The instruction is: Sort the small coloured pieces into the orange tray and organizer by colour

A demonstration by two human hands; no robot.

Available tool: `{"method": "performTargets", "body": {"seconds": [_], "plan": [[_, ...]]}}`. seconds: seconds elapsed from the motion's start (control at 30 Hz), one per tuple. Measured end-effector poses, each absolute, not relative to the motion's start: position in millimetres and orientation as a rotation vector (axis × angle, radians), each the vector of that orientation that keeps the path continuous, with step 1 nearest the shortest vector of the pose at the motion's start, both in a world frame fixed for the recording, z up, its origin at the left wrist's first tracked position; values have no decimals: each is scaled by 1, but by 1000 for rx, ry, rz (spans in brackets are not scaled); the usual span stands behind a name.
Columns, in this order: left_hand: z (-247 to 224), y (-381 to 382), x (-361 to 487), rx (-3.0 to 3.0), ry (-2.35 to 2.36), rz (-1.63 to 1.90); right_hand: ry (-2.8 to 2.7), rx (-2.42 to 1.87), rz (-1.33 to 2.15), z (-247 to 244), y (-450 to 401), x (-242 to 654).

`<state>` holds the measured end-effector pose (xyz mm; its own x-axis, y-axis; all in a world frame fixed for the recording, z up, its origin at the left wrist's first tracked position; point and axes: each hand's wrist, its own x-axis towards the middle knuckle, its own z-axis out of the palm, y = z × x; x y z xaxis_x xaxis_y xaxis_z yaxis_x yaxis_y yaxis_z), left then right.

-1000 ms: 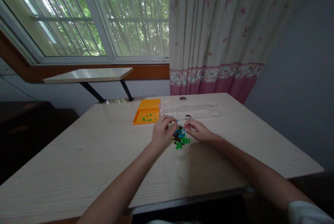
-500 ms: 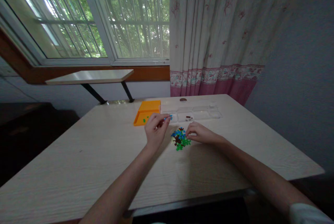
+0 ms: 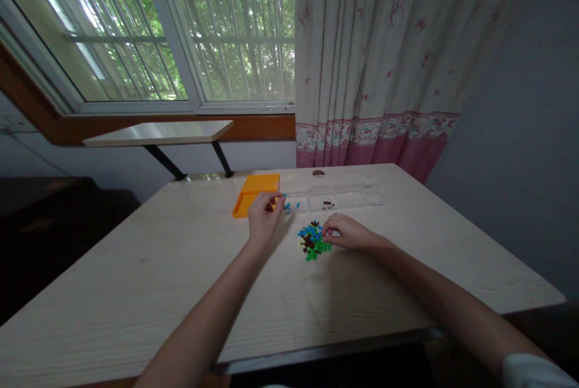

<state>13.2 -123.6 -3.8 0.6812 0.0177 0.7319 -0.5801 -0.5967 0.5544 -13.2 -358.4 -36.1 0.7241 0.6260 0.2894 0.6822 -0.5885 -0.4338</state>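
My left hand [image 3: 263, 217] is over the right edge of the yellow-orange case [image 3: 260, 183], its fingers pinched on a small blue piece [image 3: 284, 195]. Just right of those fingertips, a few blue pieces [image 3: 287, 207] lie in the left part of the clear compartment tray [image 3: 348, 197]. My right hand [image 3: 344, 231] touches the right side of a pile of small blue, green, dark brown and cream pieces [image 3: 311, 239]. Its thumb and forefinger are curled together at the pile; what they hold, if anything, is too small to make out.
Dark brown pieces [image 3: 328, 203] lie in a middle compartment of the tray. A brown half-round object [image 3: 318, 173] is near the table's back edge. A raised shelf [image 3: 158, 133] stands at the back left, beneath the window.
My left hand has shifted a little left, uncovering blue pieces in the tray and hiding the green ones in the case. My right hand has barely moved.
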Motion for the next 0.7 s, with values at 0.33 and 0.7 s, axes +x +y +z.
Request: {"method": "performTargets", "body": {"seconds": [0.33, 0.7], "plan": [[-35, -109, 42, 2570, -286, 710, -959, -2449, -158, -36, -356, -14], [-32, -119, 29, 2478, -653, 553, -981, -2442, -183, -36, -353, -15]]}}
